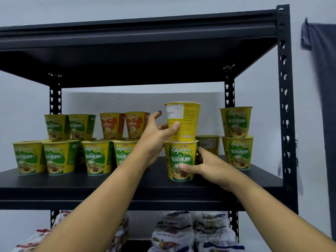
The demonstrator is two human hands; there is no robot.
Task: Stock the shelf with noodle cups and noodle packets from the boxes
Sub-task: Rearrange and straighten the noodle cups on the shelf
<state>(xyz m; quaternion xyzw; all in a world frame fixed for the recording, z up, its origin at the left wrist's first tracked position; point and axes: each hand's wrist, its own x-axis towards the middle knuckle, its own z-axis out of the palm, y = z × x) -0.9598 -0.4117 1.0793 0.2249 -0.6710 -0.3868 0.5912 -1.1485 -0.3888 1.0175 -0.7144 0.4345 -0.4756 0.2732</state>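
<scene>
Black metal rack (285, 106), middle shelf board (54, 184) in use.

Upper cup (183, 120): yellow paper noodle cup, upright, small-print side facing out. It stands on the lid of the lower cup (181, 159), a yellow-and-green "Vegetarian" paper noodle cup. This stack sits right of the board's middle, close to the front edge.

Left hand (154, 140): holds the upper cup low on its left side. The thumb is pressed on the front wall and the fingers (162, 126) reach round the far side. The index finger is raised, clear of the cup.

Right hand (209, 168): grips the lower cup from the right, with the thumb on the front wall near the base and the fingers (201, 151) curled round the right side.

Left cups (94, 157): a front row of green-and-yellow cups runs from the left edge towards the middle. A second tier stands on top, two green and two orange "Ayam".

Right stack (236, 139): two green-and-yellow cups, one on the other, near the right edge.

Back cup (207, 142): a dull yellow cup towards the back edge, between the held stack and the right stack.

Lower shelf: white plastic noodle packets (172, 231). Dark cloth (321, 70) hangs on the wall right of the rack.
</scene>
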